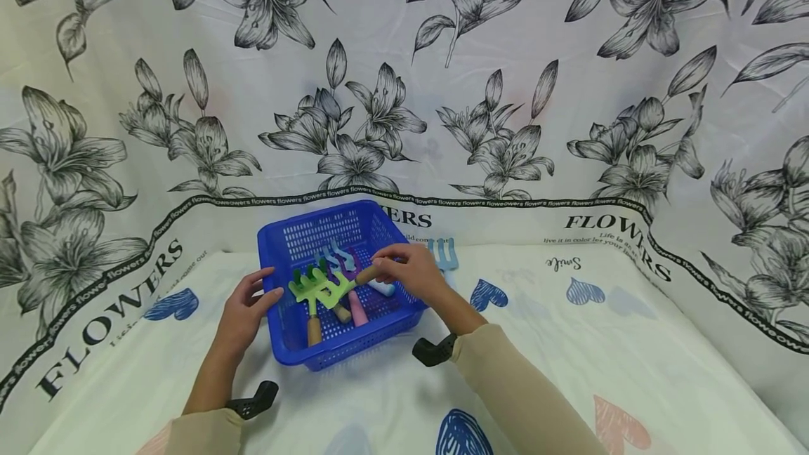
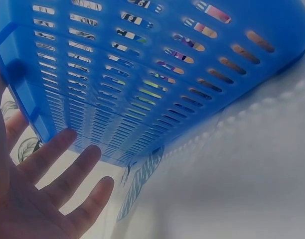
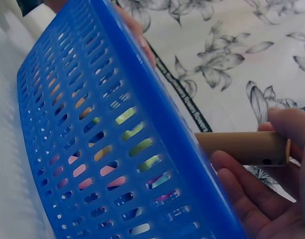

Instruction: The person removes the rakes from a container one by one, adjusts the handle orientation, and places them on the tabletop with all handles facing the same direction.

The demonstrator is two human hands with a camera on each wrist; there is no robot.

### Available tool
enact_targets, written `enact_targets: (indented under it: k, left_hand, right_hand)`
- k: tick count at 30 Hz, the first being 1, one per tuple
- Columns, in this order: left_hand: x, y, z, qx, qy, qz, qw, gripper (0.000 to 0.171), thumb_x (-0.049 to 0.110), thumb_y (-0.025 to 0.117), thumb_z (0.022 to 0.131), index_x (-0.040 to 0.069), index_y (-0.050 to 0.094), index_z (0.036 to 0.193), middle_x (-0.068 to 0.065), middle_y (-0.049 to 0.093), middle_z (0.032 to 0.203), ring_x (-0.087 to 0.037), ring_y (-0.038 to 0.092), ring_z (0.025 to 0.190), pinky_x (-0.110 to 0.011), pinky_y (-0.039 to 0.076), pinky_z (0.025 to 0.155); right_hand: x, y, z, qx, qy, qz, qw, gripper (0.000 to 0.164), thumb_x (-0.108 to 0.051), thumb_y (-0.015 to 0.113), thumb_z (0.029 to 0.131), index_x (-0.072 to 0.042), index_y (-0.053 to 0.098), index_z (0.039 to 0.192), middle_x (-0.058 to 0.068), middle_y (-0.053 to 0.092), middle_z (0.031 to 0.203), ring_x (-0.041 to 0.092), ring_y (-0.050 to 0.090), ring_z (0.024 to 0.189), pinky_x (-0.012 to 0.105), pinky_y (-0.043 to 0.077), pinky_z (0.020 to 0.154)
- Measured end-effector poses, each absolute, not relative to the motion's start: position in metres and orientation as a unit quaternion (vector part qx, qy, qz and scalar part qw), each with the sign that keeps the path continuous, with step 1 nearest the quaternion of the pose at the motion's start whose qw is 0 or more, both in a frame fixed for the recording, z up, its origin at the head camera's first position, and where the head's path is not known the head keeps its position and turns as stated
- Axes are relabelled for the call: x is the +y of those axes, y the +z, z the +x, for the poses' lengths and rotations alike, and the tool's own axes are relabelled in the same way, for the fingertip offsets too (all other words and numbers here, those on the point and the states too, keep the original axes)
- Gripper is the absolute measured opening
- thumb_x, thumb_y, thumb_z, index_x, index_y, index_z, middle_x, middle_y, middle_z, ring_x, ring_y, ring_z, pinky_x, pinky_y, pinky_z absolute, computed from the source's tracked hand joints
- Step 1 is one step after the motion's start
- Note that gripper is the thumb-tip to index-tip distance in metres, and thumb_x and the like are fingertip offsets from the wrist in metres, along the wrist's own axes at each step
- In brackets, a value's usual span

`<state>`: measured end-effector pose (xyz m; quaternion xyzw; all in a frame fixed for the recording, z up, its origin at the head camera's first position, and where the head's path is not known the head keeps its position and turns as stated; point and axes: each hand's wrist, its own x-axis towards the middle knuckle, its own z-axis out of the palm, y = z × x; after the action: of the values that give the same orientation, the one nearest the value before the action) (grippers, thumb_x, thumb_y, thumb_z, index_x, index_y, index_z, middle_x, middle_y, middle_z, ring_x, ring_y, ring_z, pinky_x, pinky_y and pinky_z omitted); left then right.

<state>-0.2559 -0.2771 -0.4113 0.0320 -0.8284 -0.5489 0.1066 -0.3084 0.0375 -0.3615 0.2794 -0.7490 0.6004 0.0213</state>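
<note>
A blue perforated plastic basket [image 1: 329, 354] stands on the cloth with several small garden tools in it. My right hand [image 1: 411, 269] pinches the wooden handle of a light green hand rake [image 1: 336, 291] over the basket; in the right wrist view the handle [image 3: 242, 148] sticks up past the rim, between thumb and fingers. At the basket's left side, my left hand [image 1: 248, 309] touches the rim with thumb and forefinger. Its other fingers spread out straight beside the outer wall in the left wrist view. Another light green rake [image 1: 310, 290] lies beside the held one.
Light blue forks [image 1: 342, 255], a pink handle [image 1: 357, 309] and another wooden handle [image 1: 342, 313] lie inside the basket. A light blue rake head [image 1: 445, 254] shows beyond the basket's right side. A flower-print curtain [image 1: 499, 132] hangs behind.
</note>
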Motion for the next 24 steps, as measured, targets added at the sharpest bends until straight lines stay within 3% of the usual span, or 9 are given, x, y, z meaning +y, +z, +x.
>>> enact_targets:
  k: [6, 12, 17, 24]
  left_hand:
    - [-0.279, -0.411, -0.257, -0.827, -0.553, 0.019, 0.103, 0.069, 0.045, 0.057, 0.096, 0.016, 0.03, 0.152, -0.024, 0.03, 0.151, -0.046, 0.037, 0.133, -0.061, 0.037, 0.101]
    - [-0.281, -0.411, -0.256, -0.826, -0.555, 0.021, 0.102, 0.07, 0.046, 0.057, 0.095, 0.017, 0.029, 0.152, -0.024, 0.03, 0.152, -0.047, 0.036, 0.134, -0.062, 0.035, 0.102]
    - [-0.282, -0.411, -0.255, -0.824, -0.557, 0.023, 0.1, 0.07, 0.046, 0.057, 0.096, 0.017, 0.029, 0.152, -0.024, 0.029, 0.152, -0.046, 0.035, 0.134, -0.062, 0.034, 0.103]
    - [-0.281, -0.411, -0.256, -0.824, -0.556, 0.022, 0.102, 0.067, 0.041, 0.058, 0.097, 0.016, 0.03, 0.152, -0.025, 0.03, 0.152, -0.047, 0.035, 0.134, -0.062, 0.034, 0.102]
  right_hand:
    - [0.044, -0.36, -0.302, -0.729, 0.632, 0.256, 0.059, 0.021, -0.016, 0.064, 0.095, 0.0, 0.07, 0.106, 0.012, 0.069, 0.098, 0.022, 0.071, 0.077, 0.034, 0.058, 0.072]
    - [0.055, -0.357, -0.296, -0.703, 0.659, 0.258, 0.068, 0.025, -0.013, 0.062, 0.096, 0.007, 0.067, 0.111, 0.016, 0.067, 0.103, 0.026, 0.072, 0.082, 0.035, 0.058, 0.075]
    - [0.068, -0.358, -0.292, -0.699, 0.665, 0.257, 0.061, 0.026, -0.013, 0.063, 0.096, 0.006, 0.067, 0.114, 0.018, 0.064, 0.108, 0.029, 0.071, 0.088, 0.039, 0.057, 0.079]
    - [0.088, -0.353, -0.287, -0.689, 0.664, 0.276, 0.089, 0.025, 0.0, 0.058, 0.096, 0.013, 0.062, 0.117, 0.028, 0.063, 0.112, 0.044, 0.067, 0.093, 0.041, 0.056, 0.081]
